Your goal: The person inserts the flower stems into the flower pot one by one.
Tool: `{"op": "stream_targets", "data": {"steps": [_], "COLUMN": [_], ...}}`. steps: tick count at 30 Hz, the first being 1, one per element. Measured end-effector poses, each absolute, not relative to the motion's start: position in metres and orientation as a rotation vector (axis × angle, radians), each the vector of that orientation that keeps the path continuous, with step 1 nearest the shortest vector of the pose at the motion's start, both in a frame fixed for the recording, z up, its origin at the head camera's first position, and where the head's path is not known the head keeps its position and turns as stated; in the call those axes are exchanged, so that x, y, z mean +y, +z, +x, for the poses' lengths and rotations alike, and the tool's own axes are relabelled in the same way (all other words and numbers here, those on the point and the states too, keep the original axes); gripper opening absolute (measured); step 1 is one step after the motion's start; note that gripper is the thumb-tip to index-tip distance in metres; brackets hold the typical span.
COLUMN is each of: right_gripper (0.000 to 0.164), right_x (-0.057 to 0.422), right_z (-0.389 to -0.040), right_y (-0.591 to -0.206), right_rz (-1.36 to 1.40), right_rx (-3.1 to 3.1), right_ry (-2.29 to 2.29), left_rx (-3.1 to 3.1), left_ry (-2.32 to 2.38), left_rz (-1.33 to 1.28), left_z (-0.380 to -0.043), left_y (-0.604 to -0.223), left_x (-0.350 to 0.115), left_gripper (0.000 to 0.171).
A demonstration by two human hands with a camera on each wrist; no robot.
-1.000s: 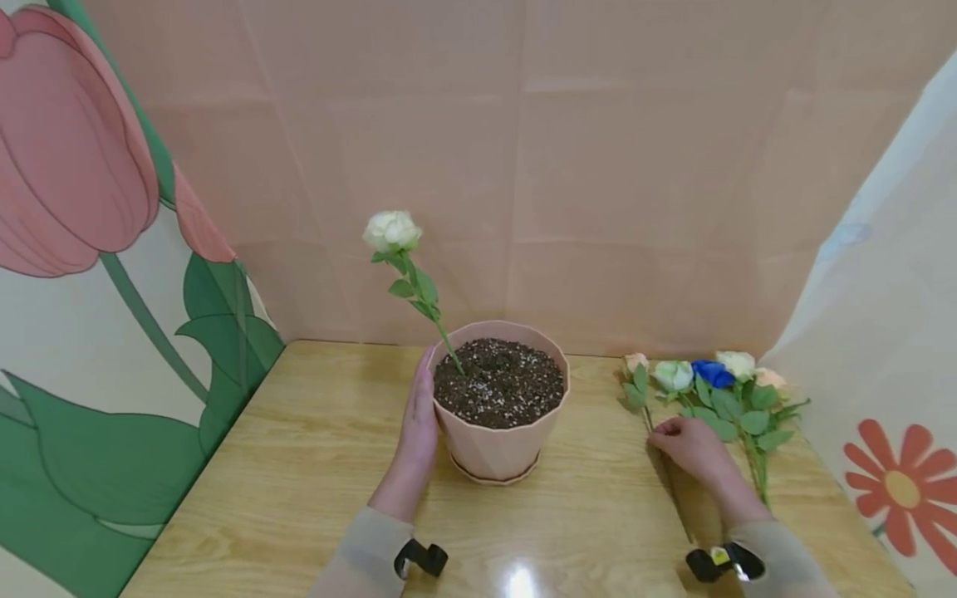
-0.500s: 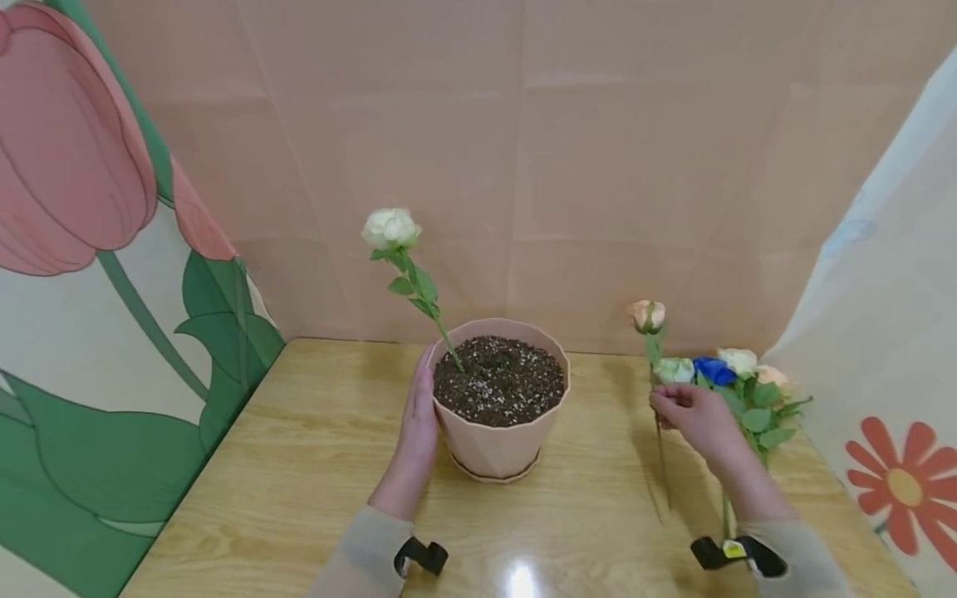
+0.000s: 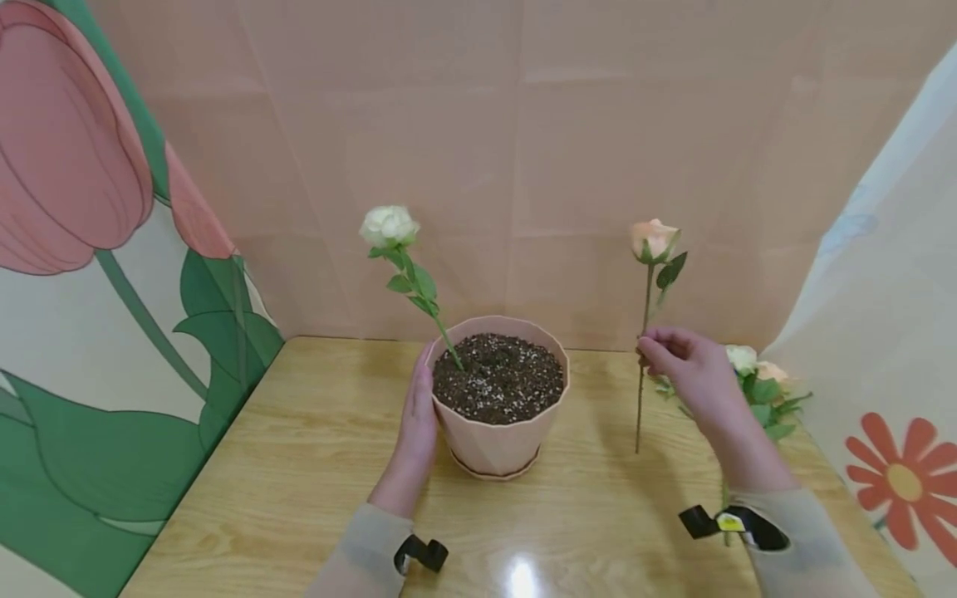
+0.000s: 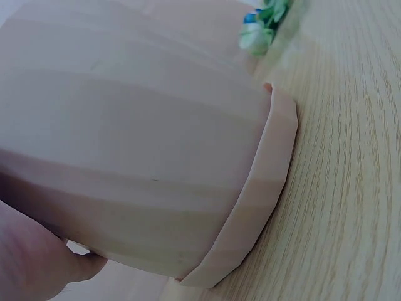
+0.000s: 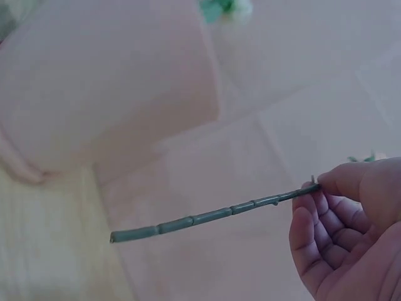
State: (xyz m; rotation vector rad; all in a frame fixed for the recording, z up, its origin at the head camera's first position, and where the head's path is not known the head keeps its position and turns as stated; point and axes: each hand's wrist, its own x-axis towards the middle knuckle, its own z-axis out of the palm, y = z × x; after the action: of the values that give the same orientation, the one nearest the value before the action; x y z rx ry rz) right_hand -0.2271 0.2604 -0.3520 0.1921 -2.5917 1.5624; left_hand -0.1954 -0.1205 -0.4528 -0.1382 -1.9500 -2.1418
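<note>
My right hand [image 3: 691, 374] pinches the stem of a peach rose [image 3: 654, 241] between thumb and fingers. The rose stands nearly upright in the air above the table, and in the right wrist view the lower stem [image 5: 194, 221] juts out bare below the grip. My left hand [image 3: 419, 423] rests with straight fingers against the left side of a pink faceted flowerpot [image 3: 489, 453]. Dark soil [image 3: 501, 378] flecked with white fills the pot. A white rose [image 3: 390, 227] is stuck in the soil at the left, leaning left.
Several more roses [image 3: 763, 386] lie on the table [image 3: 299, 465] at the right, partly hidden behind my right hand and forearm. The pot sits in a matching saucer [image 4: 250, 207]. A pink backdrop [image 3: 478, 166] closes off the back; printed floral panels flank both sides.
My right hand has lifted the peach rose off the table and brought it upright, higher than before. The left hand and the pot have stayed in place.
</note>
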Motion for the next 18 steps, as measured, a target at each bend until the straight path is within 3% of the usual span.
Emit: {"op": "stream_targets", "data": {"steps": [18], "right_gripper": [0.026], "right_x": [0.201], "right_z": [-0.236], "right_y": [-0.288], "right_rz": [0.377], "right_rx": [-2.21], "right_ry": [1.849], "left_rx": [-1.963], "left_ry": [-2.169], "left_rz": [-0.12], "left_z": [-0.193], "left_y": [-0.449], "left_x": [-0.121], "left_gripper": [0.066]}}
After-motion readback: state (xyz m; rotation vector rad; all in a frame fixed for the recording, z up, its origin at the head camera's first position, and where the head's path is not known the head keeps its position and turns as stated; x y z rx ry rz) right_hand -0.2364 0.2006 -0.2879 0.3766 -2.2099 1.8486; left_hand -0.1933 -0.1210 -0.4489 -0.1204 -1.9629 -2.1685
